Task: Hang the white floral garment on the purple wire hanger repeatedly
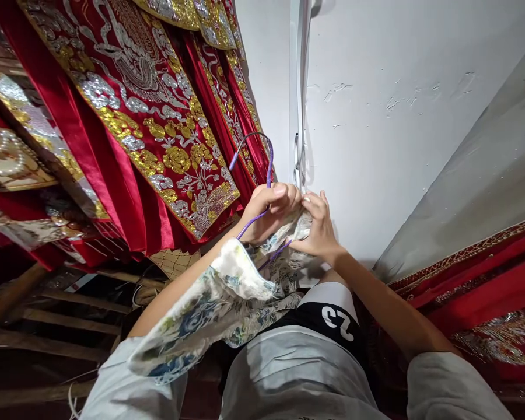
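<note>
A purple clothes hanger (270,162) has its hook pointing up and to the left. My left hand (271,209) is closed around the hanger just below the hook. One shoulder of the hanger runs inside a white garment (210,306) with a blue and green pattern and frayed threads. Its sleeve drapes down over my left forearm and lap. Close beside the left hand, my right hand (317,226) pinches the garment's fabric over the hanger's other side. Part of the hanger is hidden by the cloth and my fingers.
Red costumes with gold and silver embroidery (175,151) hang on the left. A white wall (376,128) with a vertical strip (301,76) stands ahead. Wooden slats (70,318) are at the lower left. Red beaded cloth (499,291) lies on the right below a grey plastic sheet (476,175).
</note>
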`<state>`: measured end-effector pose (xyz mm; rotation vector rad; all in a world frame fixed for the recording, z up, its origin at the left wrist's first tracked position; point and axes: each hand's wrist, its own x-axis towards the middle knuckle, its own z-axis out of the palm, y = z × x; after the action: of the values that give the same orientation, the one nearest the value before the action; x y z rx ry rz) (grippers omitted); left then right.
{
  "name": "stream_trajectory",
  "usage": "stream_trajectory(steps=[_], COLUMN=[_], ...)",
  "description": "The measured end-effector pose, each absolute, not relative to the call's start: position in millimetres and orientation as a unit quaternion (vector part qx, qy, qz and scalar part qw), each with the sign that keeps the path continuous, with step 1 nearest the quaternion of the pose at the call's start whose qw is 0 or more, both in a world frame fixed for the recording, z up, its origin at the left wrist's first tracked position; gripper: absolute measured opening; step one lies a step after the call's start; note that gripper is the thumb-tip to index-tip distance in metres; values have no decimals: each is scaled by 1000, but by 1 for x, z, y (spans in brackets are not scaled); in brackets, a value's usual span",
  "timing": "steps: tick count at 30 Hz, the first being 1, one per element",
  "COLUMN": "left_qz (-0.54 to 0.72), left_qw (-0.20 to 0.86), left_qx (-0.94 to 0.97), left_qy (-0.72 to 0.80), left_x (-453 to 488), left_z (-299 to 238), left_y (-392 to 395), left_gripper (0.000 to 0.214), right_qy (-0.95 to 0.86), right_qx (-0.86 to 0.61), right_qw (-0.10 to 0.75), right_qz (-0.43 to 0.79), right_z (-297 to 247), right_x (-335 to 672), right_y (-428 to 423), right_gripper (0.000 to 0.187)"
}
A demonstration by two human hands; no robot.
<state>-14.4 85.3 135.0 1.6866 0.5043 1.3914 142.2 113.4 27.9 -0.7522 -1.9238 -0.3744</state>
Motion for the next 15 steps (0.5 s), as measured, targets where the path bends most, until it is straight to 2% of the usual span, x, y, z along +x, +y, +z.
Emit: stream_trajectory(steps=[3, 8, 12, 15], left_qz=[541, 583, 608, 616], left_qw=[356, 297, 354, 402], left_qx=[701, 674, 606, 531], left_qy=[299, 343, 372, 421], left_x=[-36, -96, -107, -88], left_z=[149, 143, 84, 25], left_y=[98, 118, 128, 135], left_gripper=[52, 73, 73, 54], right_qy=[-783, -692, -660, -680], right_qx=[-376, -504, -556, -556], right_qw=[479, 494, 482, 459], right_qz=[-128, -152, -152, -133], right_z=[41, 61, 78, 90], right_x=[173, 227, 237, 224], right_y=[116, 116, 121, 125], right_gripper=[101, 88, 83, 86])
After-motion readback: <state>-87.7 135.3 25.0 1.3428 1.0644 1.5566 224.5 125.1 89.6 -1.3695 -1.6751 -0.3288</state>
